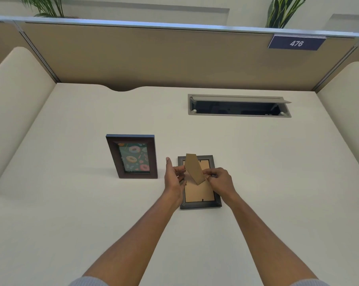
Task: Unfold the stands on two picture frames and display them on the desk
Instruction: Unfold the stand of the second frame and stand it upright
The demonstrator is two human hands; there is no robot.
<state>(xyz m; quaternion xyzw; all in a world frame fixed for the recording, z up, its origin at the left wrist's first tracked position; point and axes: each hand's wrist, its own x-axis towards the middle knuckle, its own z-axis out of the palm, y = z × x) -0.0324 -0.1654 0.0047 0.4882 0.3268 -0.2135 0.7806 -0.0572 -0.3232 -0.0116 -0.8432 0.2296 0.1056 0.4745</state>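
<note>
Both arms reach forward over the table (257, 162). The left hand (173, 178) is spread, fingers touching the cardboard stand (194, 169); the right hand (221, 179) pinches the stand's right edge. The stand is lifted from a dark frame (201, 205) lying face down between the hands. A second frame (133, 156) stands upright left of them.
</note>
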